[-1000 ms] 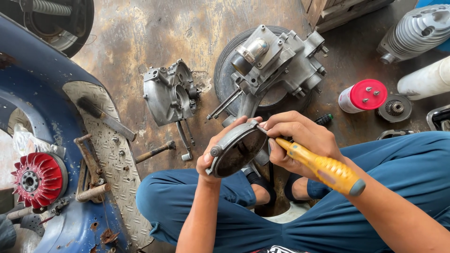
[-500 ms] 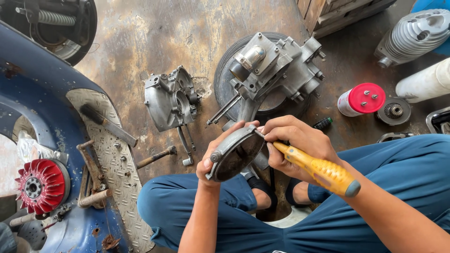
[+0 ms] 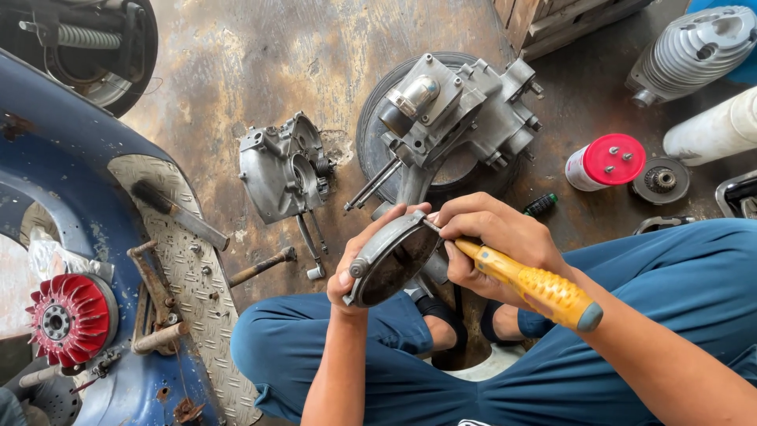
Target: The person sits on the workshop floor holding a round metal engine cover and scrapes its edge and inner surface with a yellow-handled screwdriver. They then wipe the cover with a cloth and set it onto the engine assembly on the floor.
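My left hand [image 3: 371,256] grips a round dark metal cover [image 3: 392,259], tilted with its hollow side towards me, above my knees. My right hand [image 3: 493,237] holds a yellow-handled screwdriver [image 3: 540,288], and its tip touches the cover's upper rim. The handle's grey end points down to the right over my blue trouser leg. Just beyond my hands an engine block [image 3: 453,110] rests on a black tyre [image 3: 371,134]. A separate grey crankcase half [image 3: 280,166] lies to its left on the stained floor.
A blue scooter body [image 3: 71,237] with a ribbed footplate and a red fan wheel [image 3: 69,315] fills the left side. A hammer [image 3: 260,267] lies beside it. At right stand a red-lidded can [image 3: 603,162], a small gear [image 3: 660,180], a finned cylinder [image 3: 690,51] and a white tube [image 3: 714,126].
My hands stay together on the cover with the screwdriver at its rim. Only the view has shifted slightly; nothing was picked up or let go.
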